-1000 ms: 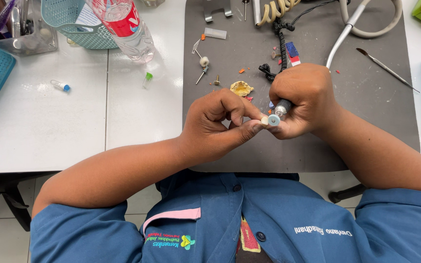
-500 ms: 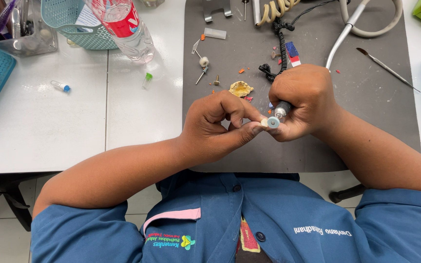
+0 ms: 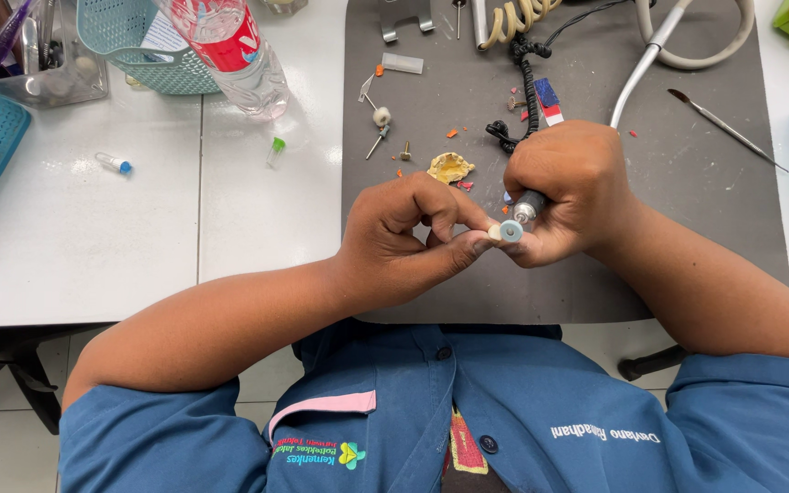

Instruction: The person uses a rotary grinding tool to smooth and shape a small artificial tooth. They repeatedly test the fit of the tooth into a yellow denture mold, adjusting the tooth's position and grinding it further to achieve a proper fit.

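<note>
Nothing much shifted, right hand [image 3: 570, 187] fingers wrapped round rotary handpiece [image 3: 528, 206], long axis slanting, blue disc [image 3: 510, 230] pointing down-left, left hand [image 3: 408, 239] fingers pinching small white piece [image 3: 495, 232].

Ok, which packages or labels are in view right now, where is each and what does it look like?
Plastic bottle: lying on the white table, upper left, clear with a red label.
Paper slip: inside the teal basket, white with print.
Small tag: on the grey mat, blue, red and white.

Clear plastic bottle [image 3: 235, 50] lying beside teal basket [image 3: 130, 41], thin metal spatula [image 3: 725, 128] on grey mat [image 3: 687, 237], white table [image 3: 139, 237].
</note>
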